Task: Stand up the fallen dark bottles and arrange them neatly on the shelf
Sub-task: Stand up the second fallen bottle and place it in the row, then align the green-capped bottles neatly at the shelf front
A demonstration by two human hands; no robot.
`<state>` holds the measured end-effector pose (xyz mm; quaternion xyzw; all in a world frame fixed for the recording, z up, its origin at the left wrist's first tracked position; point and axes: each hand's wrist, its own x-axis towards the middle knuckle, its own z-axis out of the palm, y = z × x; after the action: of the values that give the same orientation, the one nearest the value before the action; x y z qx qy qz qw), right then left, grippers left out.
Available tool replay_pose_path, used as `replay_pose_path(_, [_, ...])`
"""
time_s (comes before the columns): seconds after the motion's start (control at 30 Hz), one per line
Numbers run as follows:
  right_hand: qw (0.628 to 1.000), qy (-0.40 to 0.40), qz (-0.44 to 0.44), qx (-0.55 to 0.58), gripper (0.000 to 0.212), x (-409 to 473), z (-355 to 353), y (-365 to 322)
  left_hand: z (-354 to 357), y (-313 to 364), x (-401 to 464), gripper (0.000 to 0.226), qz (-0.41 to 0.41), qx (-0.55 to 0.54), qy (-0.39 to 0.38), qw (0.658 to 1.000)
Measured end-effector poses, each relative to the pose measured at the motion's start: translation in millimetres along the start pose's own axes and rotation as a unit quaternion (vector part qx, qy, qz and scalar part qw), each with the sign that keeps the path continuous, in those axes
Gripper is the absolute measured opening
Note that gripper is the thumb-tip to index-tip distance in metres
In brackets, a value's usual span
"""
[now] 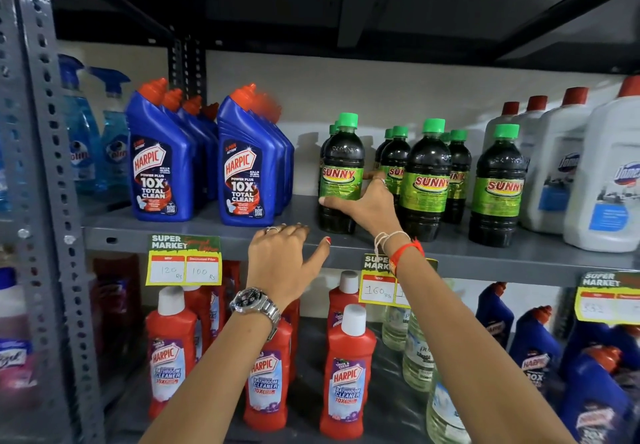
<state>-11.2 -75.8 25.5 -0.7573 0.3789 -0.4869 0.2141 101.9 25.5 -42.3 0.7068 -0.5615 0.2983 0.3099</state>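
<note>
Several dark bottles [429, 180] with green caps all stand upright on the grey shelf [207, 232], in the middle and right of the frame.

Your right hand [367, 206] wraps the leftmost front bottle [341, 173] at its green label, fingers curled round the back and thumb in front; your left hand [282, 263] is open, holds nothing, and hovers at the shelf edge, lower centre. The bottles are smooth round plastic, full of dark liquid, so they are probably rather heavy and stiff. The glossy label may be slippery. Take hold at the wide body, not the narrow neck, and slide the bottle, since it could knock its close neighbours. The row is still uneven.
</note>
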Motion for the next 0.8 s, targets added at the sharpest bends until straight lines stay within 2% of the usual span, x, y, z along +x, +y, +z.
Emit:
replay_pose_path(0.07, [1.0,-0.012,0.001,0.012,0.041,1.0,0.0,0.5,0.6,0.0,-0.5,0.056,-0.002,0.002,0.003,1.0])
replay_pose_path(0.17, [0.998,-0.028,0.027,0.039,0.069,4.9,-1.5,2.6,1.8,0.1,-0.5,0.056,-0.001,0.0,0.011,1.0])
replay_pose_path(0.27, [0.999,-0.019,0.005,0.028,0.077,-0.2,-4.1,1.2,1.9,0.3,0.0,0.056,0.0,0.003,0.015,1.0])
replay_pose_path(0.33, [0.999,0.025,-0.03,0.02,0.082,-6.8,-9.0,1.9,1.8,0.2,0.0,0.057,0.001,0.006,0.018,1.0])
replay_pose_path(0.4, [0.996,0.076,-0.05,0.022,0.071,-15.1,-18.9,8.3,2.8,0.0,-0.3,0.059,0.001,0.01,0.016,1.0])
replay_pose_path(0.5, [0.989,0.138,-0.047,0.034,0.037,-29.8,-45.1,26.3,3.1,1.0,0.4,0.065,-0.012,0.008,0.006,1.0])
replay_pose_path(0.6, [0.975,0.219,-0.02,0.014,0.027,-36.9,-73.9,43.8,-4.1,9.0,8.2,0.067,-0.029,-0.004,-0.005,1.0])
replay_pose_path(0.7, [0.974,0.226,0.012,-0.024,0.034,-31.7,-89.6,55.5,-10.7,27.1,25.8,0.064,-0.055,-0.054,-0.029,0.997])
replay_pose_path(0.8, [0.986,0.163,-0.003,-0.02,0.059,-23.8,-93.6,65.8,-6.7,39.0,50.4,0.074,-0.097,-0.127,-0.085,0.983])
